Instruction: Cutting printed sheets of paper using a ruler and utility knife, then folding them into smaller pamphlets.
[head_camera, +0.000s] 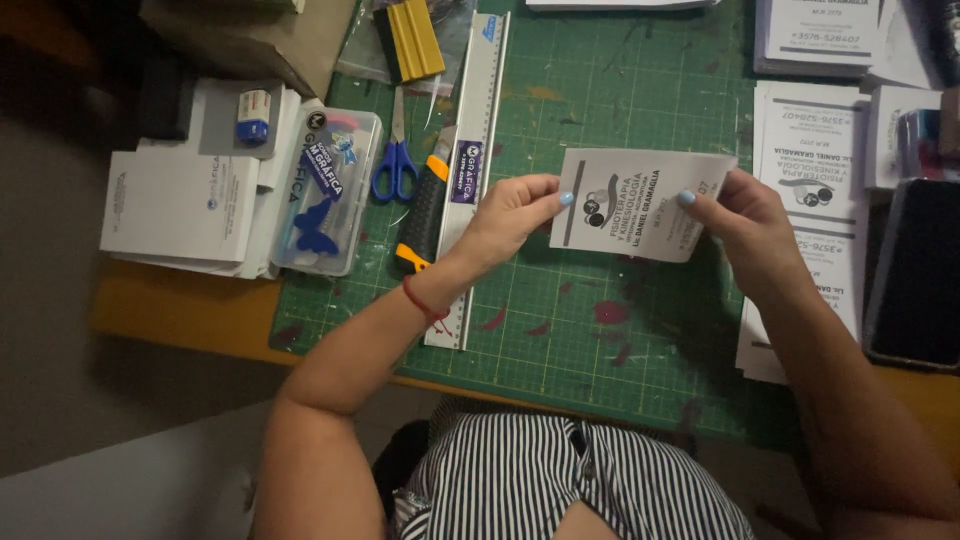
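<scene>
Head view: both hands pinch one printed sheet.
Left hand: holds its left edge.
Right hand: holds its right edge; fingers hidden behind.
Mat: partly covered by the sheet.

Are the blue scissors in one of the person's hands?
No, the blue scissors lie on the green cutting mat, while both hands hold a printed sheet.

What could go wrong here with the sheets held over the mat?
1. Both hands, left and right, pinch the sheets only at the side edges, so they may slip or fan out of alignment.
2. The utility knife and scissors lie beside the left forearm; a sweep could knock them.
3. The ruler runs under the left wrist and could be nudged.
</scene>
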